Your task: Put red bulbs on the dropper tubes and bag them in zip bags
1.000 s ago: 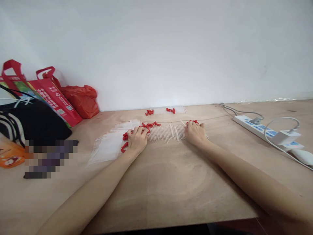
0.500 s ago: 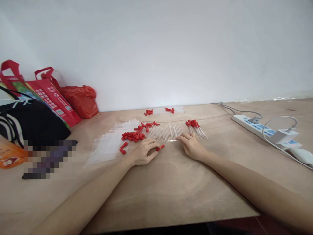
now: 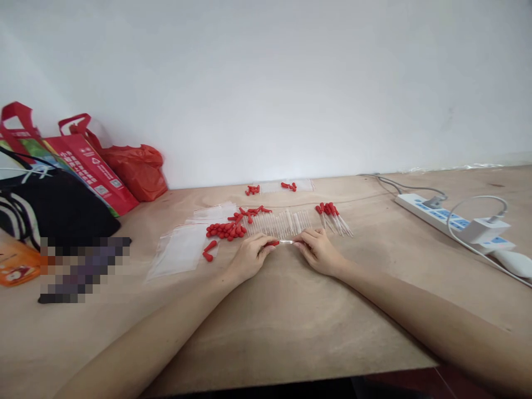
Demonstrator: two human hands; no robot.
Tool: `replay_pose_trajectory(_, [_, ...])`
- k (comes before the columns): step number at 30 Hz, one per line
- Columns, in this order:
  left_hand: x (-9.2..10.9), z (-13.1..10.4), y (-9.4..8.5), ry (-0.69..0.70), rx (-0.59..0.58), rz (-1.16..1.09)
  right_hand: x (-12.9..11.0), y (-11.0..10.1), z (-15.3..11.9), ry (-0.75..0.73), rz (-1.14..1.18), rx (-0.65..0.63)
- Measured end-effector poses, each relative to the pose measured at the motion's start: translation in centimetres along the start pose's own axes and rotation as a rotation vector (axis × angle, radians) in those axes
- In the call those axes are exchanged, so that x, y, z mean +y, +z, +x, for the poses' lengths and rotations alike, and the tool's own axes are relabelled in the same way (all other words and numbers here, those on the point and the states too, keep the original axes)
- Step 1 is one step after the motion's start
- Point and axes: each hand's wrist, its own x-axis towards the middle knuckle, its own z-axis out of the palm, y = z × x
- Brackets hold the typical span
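- Both hands are pinching: the left hand (image 3: 249,256) grips a small red, rubbery-looking bulb (image 3: 273,243), and the right hand (image 3: 318,250) has its fingertips closed on a narrow clear tube (image 3: 286,241).
- Bulb and tube lie end to end between the hands, around the middle of the pale wooden counter (image 3: 291,321); whether the tube sits inside the bulb's mouth cannot be told.
- If the two are pushed together off line, the tube could slip past the bulb or bend; if it is glass, which I cannot tell, it might crack.
- Just beyond the fingers lies a row of loose clear tubes (image 3: 274,224); a knuckle brushing it could scatter them.
- Close by the right hand, towards the counter's right edge, a fanned cluster of red-topped tubes (image 3: 331,216) could be rolled by a careless sweep.
- Towards the left edge, a heap of red bulbs (image 3: 226,230) and flat clear plastic bags (image 3: 178,252) crowd the left hand.
- Towards the far edge, the white wall (image 3: 291,94) limits reach; bare wood between the forearms runs to the near edge, giving the most room for drawing back.
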Motion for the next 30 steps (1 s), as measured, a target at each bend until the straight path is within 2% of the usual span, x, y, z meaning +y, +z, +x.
replay_pose_trajectory(13, [0.8,-0.1,0.1,0.029,0.026,-0.064,-0.2,-0.1,0.1,-0.074,0.02,-0.025])
replay_pose_trajectory(20, [0.8,-0.4,0.2,0.066,0.023,-0.009,-0.4,-0.4,0.4,-0.122,-0.102,-0.05])
replay_pose_trajectory(25, [0.5,-0.6,0.3,0.128,-0.023,0.033,-0.9,-0.9,0.4,-0.167,-0.213,-0.062])
replay_pose_trajectory(30, [0.4,-0.7,0.3,0.173,-0.037,0.047,-1.1,-1.0,0.2,-0.176,-0.224,-0.083])
